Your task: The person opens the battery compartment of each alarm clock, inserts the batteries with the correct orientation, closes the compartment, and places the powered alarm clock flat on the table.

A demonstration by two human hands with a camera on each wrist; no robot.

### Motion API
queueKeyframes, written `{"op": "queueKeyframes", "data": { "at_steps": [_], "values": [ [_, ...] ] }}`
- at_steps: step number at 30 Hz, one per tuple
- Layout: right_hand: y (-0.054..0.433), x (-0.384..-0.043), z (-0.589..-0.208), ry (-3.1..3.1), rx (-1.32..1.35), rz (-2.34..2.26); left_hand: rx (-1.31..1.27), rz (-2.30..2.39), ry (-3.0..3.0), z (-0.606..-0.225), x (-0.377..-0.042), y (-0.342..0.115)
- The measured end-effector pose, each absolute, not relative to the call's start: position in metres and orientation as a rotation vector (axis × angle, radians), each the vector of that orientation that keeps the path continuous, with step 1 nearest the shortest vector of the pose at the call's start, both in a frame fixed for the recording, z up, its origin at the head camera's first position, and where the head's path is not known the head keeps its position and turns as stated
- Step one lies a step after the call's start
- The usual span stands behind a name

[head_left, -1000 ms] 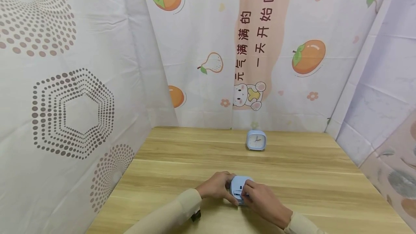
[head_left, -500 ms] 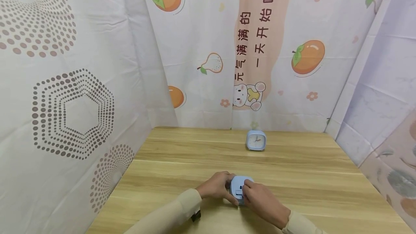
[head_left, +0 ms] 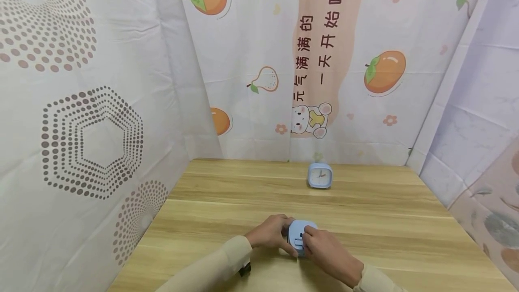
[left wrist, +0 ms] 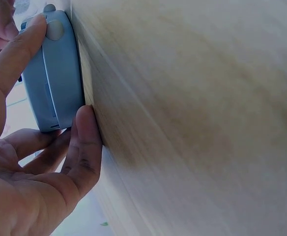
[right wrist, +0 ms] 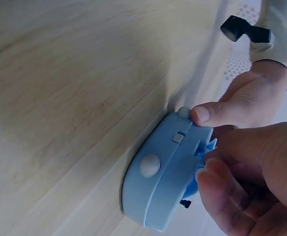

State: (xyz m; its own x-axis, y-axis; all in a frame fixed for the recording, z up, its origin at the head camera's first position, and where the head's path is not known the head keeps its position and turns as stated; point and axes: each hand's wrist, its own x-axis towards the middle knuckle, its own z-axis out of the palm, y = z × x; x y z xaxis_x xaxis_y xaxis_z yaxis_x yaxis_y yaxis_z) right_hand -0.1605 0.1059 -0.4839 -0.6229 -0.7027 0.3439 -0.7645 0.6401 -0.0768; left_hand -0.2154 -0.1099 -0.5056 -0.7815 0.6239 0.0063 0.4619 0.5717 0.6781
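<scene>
A light blue alarm clock (head_left: 297, 228) lies face down on the wooden table, its back upward. Around its left side, my left hand (head_left: 269, 232) grips it, thumb near the front edge and fingers at the far side. In the left wrist view, a fingertip rests by a round foot of the clock (left wrist: 62, 73). My right hand (head_left: 330, 252) bends over the back and pinches a small blue battery cover (right wrist: 191, 188), partly hidden by the fingers. A black knob (right wrist: 185, 203) sticks out of the back close by.
Another light blue clock (head_left: 320, 177) stands upright at the table's far side, dial facing me. Patterned curtains (head_left: 243, 111) enclose the table (head_left: 227, 202) at the back and both sides. A black wrist camera (right wrist: 244, 29) is strapped to the left sleeve.
The right fingers have shifted slightly on the clock's back. A pale rectangle shows there now, where darker lines showed a second ago. The left hand and the clock stay in place.
</scene>
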Motion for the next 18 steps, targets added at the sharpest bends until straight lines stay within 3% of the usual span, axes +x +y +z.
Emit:
{"op": "queueKeyframes", "data": {
  "at_steps": [18],
  "values": [
    [0.1064, -0.1598, -0.4924, -2.484, 1.123, 0.471, 0.884, 0.978, 2.593, -0.5103, -0.2173, -0.1087]
  ]
}}
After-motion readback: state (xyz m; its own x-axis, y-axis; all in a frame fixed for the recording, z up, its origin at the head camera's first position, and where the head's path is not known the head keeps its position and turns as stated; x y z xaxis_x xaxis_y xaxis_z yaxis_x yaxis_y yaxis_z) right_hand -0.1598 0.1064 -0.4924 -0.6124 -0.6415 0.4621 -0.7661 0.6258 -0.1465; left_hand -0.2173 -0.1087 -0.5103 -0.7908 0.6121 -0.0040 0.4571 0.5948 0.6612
